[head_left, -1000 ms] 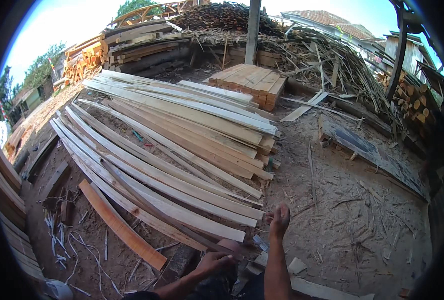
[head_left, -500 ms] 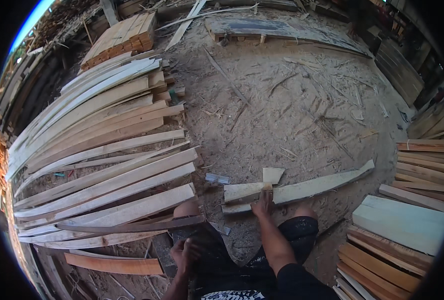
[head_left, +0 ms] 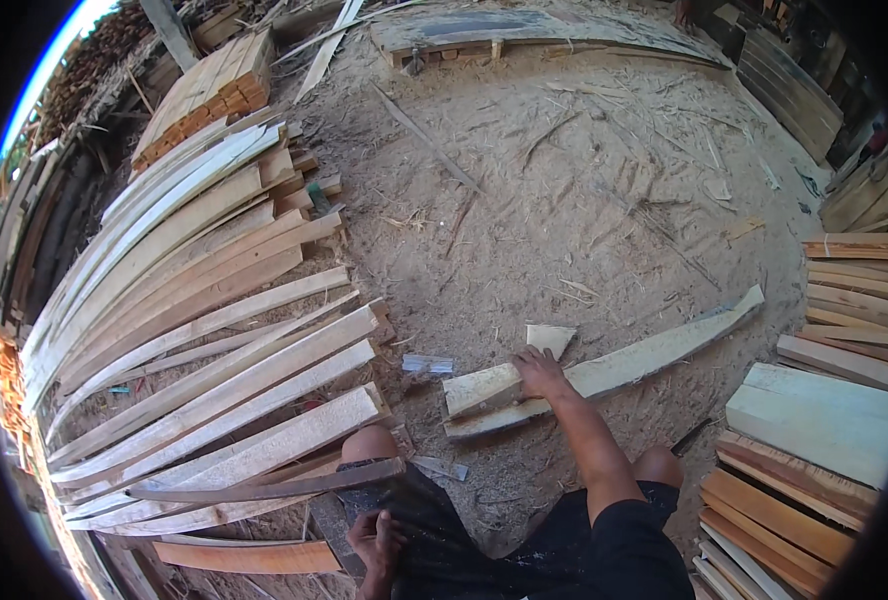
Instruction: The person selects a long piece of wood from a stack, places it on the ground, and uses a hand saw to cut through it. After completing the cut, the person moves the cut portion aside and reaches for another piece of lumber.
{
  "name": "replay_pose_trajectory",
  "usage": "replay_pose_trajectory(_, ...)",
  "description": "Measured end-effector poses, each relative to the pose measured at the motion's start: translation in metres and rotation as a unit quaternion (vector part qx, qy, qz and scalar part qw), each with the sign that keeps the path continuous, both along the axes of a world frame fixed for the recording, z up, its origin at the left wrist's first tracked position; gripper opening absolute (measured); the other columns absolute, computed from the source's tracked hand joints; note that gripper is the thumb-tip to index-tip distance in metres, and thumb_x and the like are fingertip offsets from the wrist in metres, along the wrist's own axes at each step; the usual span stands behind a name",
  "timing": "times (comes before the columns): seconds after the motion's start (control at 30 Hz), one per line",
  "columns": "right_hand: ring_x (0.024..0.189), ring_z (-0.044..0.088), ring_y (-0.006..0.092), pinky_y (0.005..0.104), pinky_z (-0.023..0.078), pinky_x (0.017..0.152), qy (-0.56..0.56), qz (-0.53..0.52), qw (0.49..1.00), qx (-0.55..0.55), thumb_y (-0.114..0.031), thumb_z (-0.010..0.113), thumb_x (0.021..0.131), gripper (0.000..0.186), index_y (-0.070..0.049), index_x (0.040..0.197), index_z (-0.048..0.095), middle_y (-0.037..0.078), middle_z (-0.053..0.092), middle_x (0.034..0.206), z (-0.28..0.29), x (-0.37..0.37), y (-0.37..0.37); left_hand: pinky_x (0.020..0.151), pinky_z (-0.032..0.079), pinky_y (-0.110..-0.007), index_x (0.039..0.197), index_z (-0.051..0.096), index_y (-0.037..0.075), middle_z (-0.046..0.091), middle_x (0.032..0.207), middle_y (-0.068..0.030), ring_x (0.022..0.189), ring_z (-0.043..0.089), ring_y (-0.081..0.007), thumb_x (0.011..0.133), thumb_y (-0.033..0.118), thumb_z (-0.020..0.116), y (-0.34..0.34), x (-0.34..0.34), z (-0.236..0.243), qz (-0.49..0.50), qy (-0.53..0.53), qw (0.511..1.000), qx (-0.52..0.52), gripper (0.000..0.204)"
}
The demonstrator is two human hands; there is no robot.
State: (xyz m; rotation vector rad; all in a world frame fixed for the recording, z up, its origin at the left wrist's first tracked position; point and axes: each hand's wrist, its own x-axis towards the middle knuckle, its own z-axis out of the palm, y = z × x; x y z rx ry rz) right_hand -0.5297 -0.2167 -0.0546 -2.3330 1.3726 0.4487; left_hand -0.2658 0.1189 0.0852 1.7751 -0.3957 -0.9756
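Observation:
My right hand (head_left: 542,372) reaches forward and grips a short pale wood piece (head_left: 479,390) lying on the dirt beside a longer pale offcut (head_left: 644,360), with a small wedge-shaped piece (head_left: 554,338) just beyond. My left hand (head_left: 376,545) is low by my left thigh, fingers curled; what they hold, if anything, is hidden. A dark narrow board (head_left: 264,492) reaches to my left knee, just above that hand. Clear plastic scraps (head_left: 426,363) lie left of the short piece.
Long sawn planks (head_left: 194,420) lie in rows at left, with a block-stack of boards (head_left: 209,85) behind. A low weathered platform (head_left: 549,35) sits at the far side, dark panels (head_left: 789,90) at back right, and stacked lumber (head_left: 809,430) at right. Thin scraps litter the dirt.
The view has swung down and rightward. My right hand has reached from near the plank ends to the short piece, then shifted slightly forward on it. My left hand stays curled low by the thigh.

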Motion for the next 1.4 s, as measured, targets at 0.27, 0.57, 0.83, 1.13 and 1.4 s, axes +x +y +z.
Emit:
replay_pose_trajectory(0.27,0.12,0.047,0.0364,0.0469,0.044,0.099,-0.08,-0.115,0.99,0.005,-0.036,0.086,0.059,0.079,-0.003,0.122,0.052,0.019,0.049,0.124,-0.005,-0.032,-0.008,0.043,0.044,-0.024,0.087,0.062,-0.002,0.062,0.065,-0.0078,0.044,0.054,-0.0107,0.09,0.015,0.064,0.0,-0.01,-0.001,-0.005,-0.04,0.999,0.002,0.018)
replay_pose_trajectory(0.57,0.142,0.023,0.0338,0.0561,0.023,0.113,0.096,-0.117,0.987,0.059,-0.034,0.084,0.052,0.11,-0.012,0.146,0.03,0.01,0.033,0.151,0.001,-0.035,-0.068,0.067,0.055,-0.039,0.123,0.059,0.01,0.064,0.082,-0.0097,0.076,0.065,-0.0218,0.079,0.022,0.072,0.005,0.008,-0.013,-0.038,-0.093,0.992,0.08,0.047)
replay_pose_trajectory(0.83,0.102,0.064,0.0363,0.0409,0.053,0.088,0.019,-0.144,0.989,-0.014,-0.034,0.088,0.048,0.082,0.0,0.117,0.059,0.023,0.064,0.109,0.027,-0.056,-0.054,0.053,0.051,-0.028,0.091,0.07,0.002,0.069,0.07,-0.0074,0.056,0.063,-0.0113,0.086,0.024,0.069,-0.001,-0.006,0.016,-0.028,-0.198,0.979,0.04,0.023)
replay_pose_trajectory(1.13,0.095,0.061,0.0235,0.0401,0.048,0.079,-0.215,-0.278,0.936,0.006,-0.017,0.065,0.084,0.041,0.004,0.117,0.055,0.019,0.064,0.108,0.112,-0.233,0.006,0.071,0.054,-0.039,0.093,0.071,0.005,0.07,0.08,-0.016,0.075,0.069,-0.031,0.085,0.035,0.066,0.011,-0.008,0.03,-0.059,-0.22,0.973,0.03,0.031)
replay_pose_trajectory(1.4,0.089,0.062,0.0251,0.0357,0.049,0.077,-0.225,-0.488,0.843,-0.004,-0.017,0.058,0.087,0.032,0.005,0.112,0.057,0.021,0.065,0.104,0.167,-0.203,0.16,0.071,0.055,-0.038,0.092,0.071,0.005,0.07,0.079,-0.0169,0.074,0.07,-0.0295,0.084,0.034,0.067,0.013,0.004,0.024,-0.055,-0.155,0.986,0.025,0.031)
